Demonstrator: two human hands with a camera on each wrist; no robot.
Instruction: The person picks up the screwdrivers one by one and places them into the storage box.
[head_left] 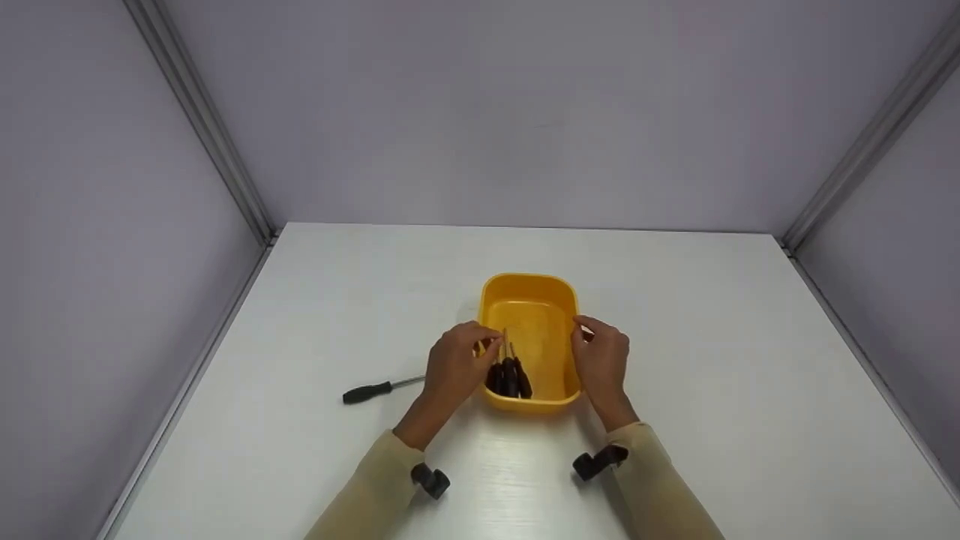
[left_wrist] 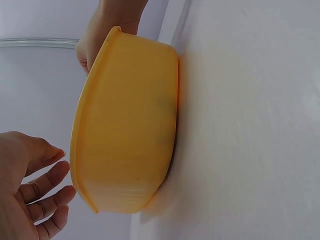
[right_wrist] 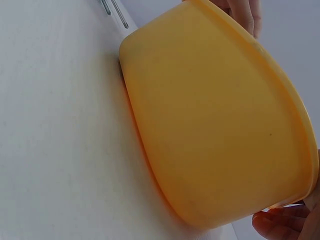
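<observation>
A yellow plastic tub (head_left: 559, 300) stands on the white table (head_left: 712, 360). A few black-handled screwdrivers (head_left: 508, 376) lie in its near left corner, shafts pointing away. My left hand (head_left: 457, 364) hovers at the tub's left rim, over the shafts. In the left wrist view its fingers (left_wrist: 45, 192) are loosely curled, hold nothing and stay just off the tub (left_wrist: 127, 125). My right hand (head_left: 600, 360) grips the right rim, its fingertips (right_wrist: 280, 222) under the lip of the tub (right_wrist: 215, 125). It also shows behind the tub as the right hand (left_wrist: 100, 35).
One more black-handled screwdriver (head_left: 375, 391) lies on the table left of the tub, partly behind my left hand. Grey walls with metal corner rails (head_left: 202, 120) close the table in at the back and sides.
</observation>
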